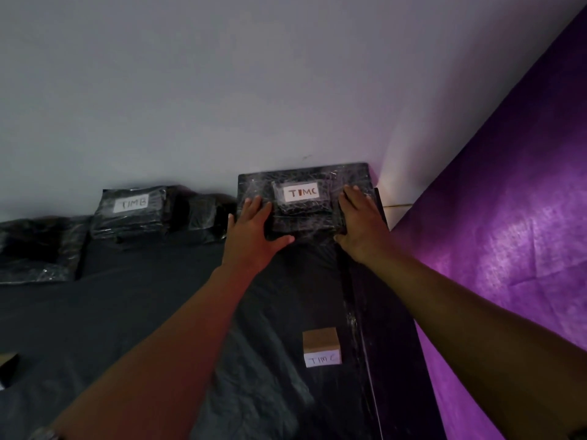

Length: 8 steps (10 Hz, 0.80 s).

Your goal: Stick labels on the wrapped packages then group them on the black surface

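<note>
Nearest on the black sheet-covered surface, close to its right edge, stands a small brown cardboard box with a white handwritten label; the writing seems to read "TIM C". It sits apart from the piles, so by my judgement it has yet to be moved up to its group.

Farther on, both arms reach to the far right corner, where a flat black package wrapped in clear film lies against the grey wall. On top of it sits a smaller wrapped piece bearing a white label marked "TIMC". The left hand lies flat on its near left part, fingers spread and straight, thumb stretched along the near edge. The right hand presses the right side in the same way, fingers extended and close together. Holding it from both sides probably squares the package into the corner.

Along the far edge to the left lies another wrapped black package labelled "TIMB", with more dark film-wrapped bundles toward the far left corner; their labels cannot be seen.

A purple cloth hangs just beyond the right edge. A dark raised rail runs along that edge, leaving little room for the right hand.
</note>
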Each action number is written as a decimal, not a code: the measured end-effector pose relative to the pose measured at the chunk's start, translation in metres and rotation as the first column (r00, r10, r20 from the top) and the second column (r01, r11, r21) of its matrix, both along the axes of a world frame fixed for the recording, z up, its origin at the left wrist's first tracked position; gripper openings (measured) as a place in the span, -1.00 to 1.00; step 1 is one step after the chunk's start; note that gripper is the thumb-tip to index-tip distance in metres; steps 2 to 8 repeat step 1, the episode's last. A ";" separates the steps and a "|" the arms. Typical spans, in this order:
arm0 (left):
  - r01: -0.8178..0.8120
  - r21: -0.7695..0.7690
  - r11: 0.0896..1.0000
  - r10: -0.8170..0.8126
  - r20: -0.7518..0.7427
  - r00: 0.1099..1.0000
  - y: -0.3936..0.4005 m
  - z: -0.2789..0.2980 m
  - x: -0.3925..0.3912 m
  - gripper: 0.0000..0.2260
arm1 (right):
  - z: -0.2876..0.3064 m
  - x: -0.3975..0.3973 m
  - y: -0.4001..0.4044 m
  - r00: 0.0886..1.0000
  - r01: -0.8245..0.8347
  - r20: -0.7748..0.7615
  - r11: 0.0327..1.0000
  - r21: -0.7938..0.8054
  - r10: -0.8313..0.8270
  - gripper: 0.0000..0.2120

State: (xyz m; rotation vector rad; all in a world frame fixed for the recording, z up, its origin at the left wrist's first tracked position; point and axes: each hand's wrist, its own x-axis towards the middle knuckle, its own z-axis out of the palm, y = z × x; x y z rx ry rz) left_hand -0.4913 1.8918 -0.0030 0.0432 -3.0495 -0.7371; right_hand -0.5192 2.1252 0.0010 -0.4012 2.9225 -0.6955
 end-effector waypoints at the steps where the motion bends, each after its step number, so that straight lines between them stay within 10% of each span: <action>1: 0.004 -0.036 0.999 -0.004 -0.019 1.000 -0.002 0.011 0.007 -0.25 | 0.013 0.008 0.002 0.998 -0.042 0.048 0.998 0.042 0.040 -0.14; 8: 0.004 -0.036 0.999 -0.004 -0.019 1.000 -0.002 0.011 0.007 -0.25 | 0.013 0.008 0.002 0.998 -0.042 0.048 0.998 0.042 0.040 -0.14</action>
